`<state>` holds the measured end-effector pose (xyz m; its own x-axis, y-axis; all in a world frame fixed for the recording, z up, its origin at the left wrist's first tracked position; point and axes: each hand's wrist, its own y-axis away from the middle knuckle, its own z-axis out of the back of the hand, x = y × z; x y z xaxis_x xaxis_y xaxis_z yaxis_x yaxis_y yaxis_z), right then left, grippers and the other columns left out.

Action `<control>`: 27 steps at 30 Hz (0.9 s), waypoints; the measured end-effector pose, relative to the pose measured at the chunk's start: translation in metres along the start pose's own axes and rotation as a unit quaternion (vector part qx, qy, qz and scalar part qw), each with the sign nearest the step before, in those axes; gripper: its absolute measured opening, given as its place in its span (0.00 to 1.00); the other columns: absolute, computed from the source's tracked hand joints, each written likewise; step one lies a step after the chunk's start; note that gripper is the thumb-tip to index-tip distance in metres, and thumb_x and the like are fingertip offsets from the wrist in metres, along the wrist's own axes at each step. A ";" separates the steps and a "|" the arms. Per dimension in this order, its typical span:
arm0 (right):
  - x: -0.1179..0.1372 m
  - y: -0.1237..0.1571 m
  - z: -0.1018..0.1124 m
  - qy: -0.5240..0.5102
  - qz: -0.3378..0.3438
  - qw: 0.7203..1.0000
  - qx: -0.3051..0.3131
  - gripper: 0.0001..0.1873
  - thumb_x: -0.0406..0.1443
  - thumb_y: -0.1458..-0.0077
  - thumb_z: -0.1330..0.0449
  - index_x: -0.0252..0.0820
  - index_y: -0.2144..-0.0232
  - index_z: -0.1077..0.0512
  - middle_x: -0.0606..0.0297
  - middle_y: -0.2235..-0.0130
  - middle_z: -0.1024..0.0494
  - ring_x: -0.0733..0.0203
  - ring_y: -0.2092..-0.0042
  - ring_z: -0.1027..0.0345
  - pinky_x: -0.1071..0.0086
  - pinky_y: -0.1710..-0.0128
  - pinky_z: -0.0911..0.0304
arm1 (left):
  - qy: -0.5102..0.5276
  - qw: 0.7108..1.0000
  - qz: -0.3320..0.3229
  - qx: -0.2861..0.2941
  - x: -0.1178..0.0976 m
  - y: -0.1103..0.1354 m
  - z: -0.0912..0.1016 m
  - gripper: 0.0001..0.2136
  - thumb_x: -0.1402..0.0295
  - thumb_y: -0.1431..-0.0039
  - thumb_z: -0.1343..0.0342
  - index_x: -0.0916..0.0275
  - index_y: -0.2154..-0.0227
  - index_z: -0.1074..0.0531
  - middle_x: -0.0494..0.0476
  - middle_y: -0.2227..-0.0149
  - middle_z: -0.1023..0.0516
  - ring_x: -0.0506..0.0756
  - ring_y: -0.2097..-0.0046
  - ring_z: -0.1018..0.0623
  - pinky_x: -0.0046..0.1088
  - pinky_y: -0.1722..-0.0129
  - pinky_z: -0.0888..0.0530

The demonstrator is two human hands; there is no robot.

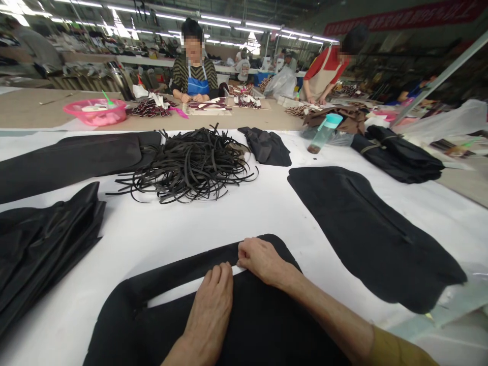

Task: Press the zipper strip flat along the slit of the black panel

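Head view puts a black panel (263, 320) right in front of us, lying on the white tabletop (152, 229) at the near edge of the picture. It looks matte and soft, with rounded corners at the top left and top right, and its lower part runs out of sight. Near its upper border we see a long, narrow slot with a white band (177, 292) showing in it; we cannot tell whether that white is the tabletop or a separate strip.

Our left hand (213, 300) lies over the slot, fingers bent and side by side, fingertips at its upper edge. Our right hand (263, 259) is curled at the slot's right end, fingers drawn in; the two are just beside each other. We cannot tell whether either one grips the cloth. A mustard sleeve (396, 348) covers our right forearm.

To the right we have a wavy-edged black piece (373, 229) with a straight raised line along it. Beyond our hands sits a tangled heap of thin black strips (198, 165), curling like ribbon. Creased, faintly glossy black sheets (49, 239) pile up at the left. Farther off stand a see-through bottle (324, 133) with a turquoise lid, tilted in our view, and a smooth pink basin (95, 118).
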<state>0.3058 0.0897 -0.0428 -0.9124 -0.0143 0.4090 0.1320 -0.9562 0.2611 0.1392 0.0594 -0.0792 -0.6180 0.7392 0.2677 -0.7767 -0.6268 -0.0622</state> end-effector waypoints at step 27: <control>-0.043 0.007 0.004 -0.035 -0.064 0.997 -0.029 0.11 0.28 0.54 0.37 0.41 0.78 0.37 0.71 0.75 0.33 0.63 0.69 0.41 0.71 0.72 0.54 | -0.010 0.999 0.019 0.039 -0.008 -0.010 0.004 0.26 0.82 0.48 0.52 0.67 0.44 0.39 0.67 0.58 0.30 0.63 0.60 0.30 0.38 0.60 0.29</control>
<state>0.3480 0.0846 -0.0547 -0.8905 0.1283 0.4364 -0.0091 -0.9642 0.2649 0.1530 0.0588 -0.0767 -0.6442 0.7095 0.2857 -0.7400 -0.6726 0.0019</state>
